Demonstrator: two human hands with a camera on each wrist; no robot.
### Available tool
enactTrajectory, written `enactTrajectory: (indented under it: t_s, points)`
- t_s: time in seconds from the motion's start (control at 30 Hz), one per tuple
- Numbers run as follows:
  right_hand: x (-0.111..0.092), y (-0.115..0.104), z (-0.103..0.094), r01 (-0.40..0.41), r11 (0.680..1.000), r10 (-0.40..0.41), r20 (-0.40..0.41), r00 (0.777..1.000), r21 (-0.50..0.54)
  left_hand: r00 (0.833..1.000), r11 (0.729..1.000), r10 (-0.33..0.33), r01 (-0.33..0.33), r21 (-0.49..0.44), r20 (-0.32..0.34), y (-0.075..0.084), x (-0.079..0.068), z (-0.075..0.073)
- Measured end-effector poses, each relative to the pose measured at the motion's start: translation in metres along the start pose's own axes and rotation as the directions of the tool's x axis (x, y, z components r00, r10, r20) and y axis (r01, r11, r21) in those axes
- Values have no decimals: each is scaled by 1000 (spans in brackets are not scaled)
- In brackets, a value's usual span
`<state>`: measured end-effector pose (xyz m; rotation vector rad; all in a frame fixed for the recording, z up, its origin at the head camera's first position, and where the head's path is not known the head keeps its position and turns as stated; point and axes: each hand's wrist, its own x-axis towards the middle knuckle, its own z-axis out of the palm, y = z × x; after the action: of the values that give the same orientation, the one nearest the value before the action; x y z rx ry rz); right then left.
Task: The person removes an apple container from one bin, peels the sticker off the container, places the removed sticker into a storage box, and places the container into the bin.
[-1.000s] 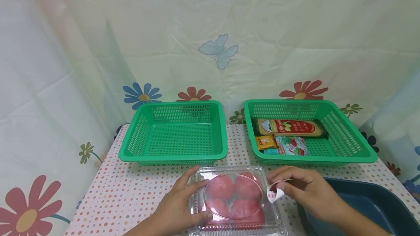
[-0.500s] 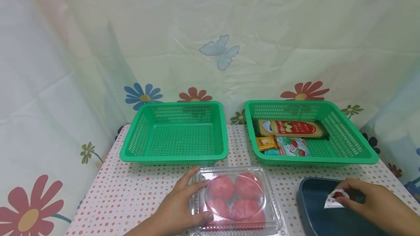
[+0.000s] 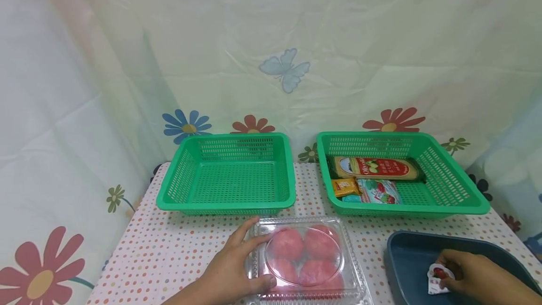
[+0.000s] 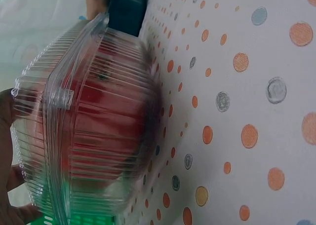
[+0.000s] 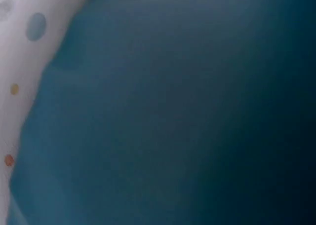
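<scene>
In the head view, my left hand (image 3: 235, 265) rests on the left side of a clear plastic clamshell box (image 3: 306, 262), fingers spread over its lid. Several round red fruits (image 3: 285, 244) lie inside; I cannot tell their kind. Seen from the left wrist, the box (image 4: 98, 111) is closed, with fingertips on its lid side. My right hand (image 3: 472, 269) is inside a dark blue basin (image 3: 395, 267) and pinches a small curled white sticker (image 3: 436, 286) with red marks. The right wrist view shows only the blurred basin (image 5: 148, 111) and some cloth.
A green basket (image 3: 224, 206) stands at the back left. Another green basket (image 3: 381, 208) at the back right holds a long pasta-like packet (image 3: 377, 167), a yellow packet (image 3: 345, 187) and a fruit-printed packet (image 3: 378, 192). Dotted cloth (image 3: 169, 244) covers the table.
My right hand has moved right with the sticker, from the box's right edge to over and then down into the basin. The left hand and the box have stayed put.
</scene>
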<state>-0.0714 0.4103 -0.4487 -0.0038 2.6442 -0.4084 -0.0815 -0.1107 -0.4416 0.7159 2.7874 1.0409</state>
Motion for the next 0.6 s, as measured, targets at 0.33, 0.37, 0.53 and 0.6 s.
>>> enactTrajectory:
  t_s: [0.33, 0.37, 0.53, 0.6]
  points:
    - [7, 7, 7, -58, 998, 54, 92, 994, 34, 1000, 1000, 3, -3, -14, 6, 0, 0, 0]
    - [8, 8, 7, -53, 998, 49, 94, 994, 33, 1000, 1000, 3, -3, -13, 5, 0, 0, 0]
    - [12, 14, 9, -48, 999, 49, 86, 995, -9, 1000, 1000, 0, 0, -22, 4, 1, 0, 0]
    - [14, 17, 9, -54, 997, 57, 63, 996, -47, 1000, 1000, -3, 3, -31, 7, 1, 0, 0]
